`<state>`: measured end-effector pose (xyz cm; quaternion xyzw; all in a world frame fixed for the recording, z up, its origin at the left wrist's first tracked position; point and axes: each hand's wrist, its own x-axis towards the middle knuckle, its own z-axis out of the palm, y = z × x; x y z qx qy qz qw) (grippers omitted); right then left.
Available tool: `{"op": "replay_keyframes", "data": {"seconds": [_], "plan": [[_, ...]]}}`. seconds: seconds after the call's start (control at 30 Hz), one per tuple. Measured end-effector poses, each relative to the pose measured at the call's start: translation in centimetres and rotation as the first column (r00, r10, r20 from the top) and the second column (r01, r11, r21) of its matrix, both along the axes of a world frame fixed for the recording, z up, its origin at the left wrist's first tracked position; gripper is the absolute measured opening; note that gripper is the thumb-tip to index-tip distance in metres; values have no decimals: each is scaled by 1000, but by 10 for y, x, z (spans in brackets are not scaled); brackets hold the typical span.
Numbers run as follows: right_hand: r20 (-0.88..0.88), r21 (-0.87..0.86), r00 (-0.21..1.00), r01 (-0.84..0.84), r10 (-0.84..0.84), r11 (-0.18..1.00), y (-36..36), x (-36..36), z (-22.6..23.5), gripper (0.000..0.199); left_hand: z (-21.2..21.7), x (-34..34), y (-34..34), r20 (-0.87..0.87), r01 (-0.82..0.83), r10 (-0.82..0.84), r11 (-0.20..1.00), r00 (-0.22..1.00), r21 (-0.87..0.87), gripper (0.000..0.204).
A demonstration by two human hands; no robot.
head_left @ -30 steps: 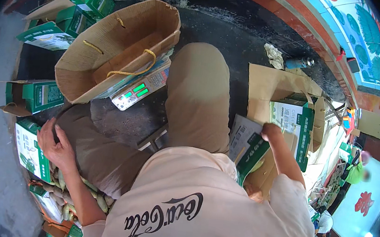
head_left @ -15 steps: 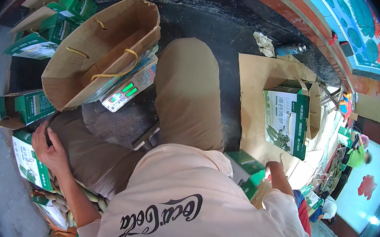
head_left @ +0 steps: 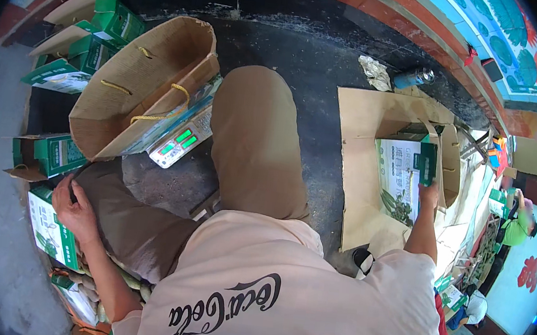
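Note:
My left hand (head_left: 75, 211) is at the far left beside my bent knee, fingers loosely curled and apart, with nothing visible in it. A white and green carton (head_left: 46, 226) lies just under it. On the right, my right hand (head_left: 429, 195) is stretched out to the green side of a white carton with a vegetable picture (head_left: 400, 175). It overlaps that side; the fingers are too hidden to show a grip. A large open brown cardboard gift box with yellow rope handles (head_left: 108, 108) leans, tilted, on a digital scale with green-lit displays (head_left: 183, 142).
Flattened cardboard (head_left: 357, 131) lies under the right-hand carton. Open green cartons (head_left: 74, 59) line the left side. A crumpled bag (head_left: 375, 73) and a blue bottle (head_left: 415, 78) lie by the wall. Two people (head_left: 516, 226) are at the far right, near heaps of vegetables.
My right hand has moved forward from my side to the right-hand carton. A green box near that hand is no longer in view there. My left hand stays by the knee.

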<state>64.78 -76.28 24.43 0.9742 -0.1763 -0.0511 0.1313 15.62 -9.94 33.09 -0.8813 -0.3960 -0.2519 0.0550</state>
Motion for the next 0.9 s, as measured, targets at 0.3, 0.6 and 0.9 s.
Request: {"op": "replay_keyframes", "data": {"seconds": [0.3,0.6,0.9], "plan": [[-86,-11,926,-369,367,929,66,8,-23,24,3,9,-2,28,-9,8,999,1000,47,13],[357,-59,345,-919,868,389,272,22,-8,11,4,11,-4,45,-31,25,991,999,133,12],[308,-213,168,-947,936,240,419,59,23,23,12,-18,-22,256,-150,129,987,958,65,16]]}}
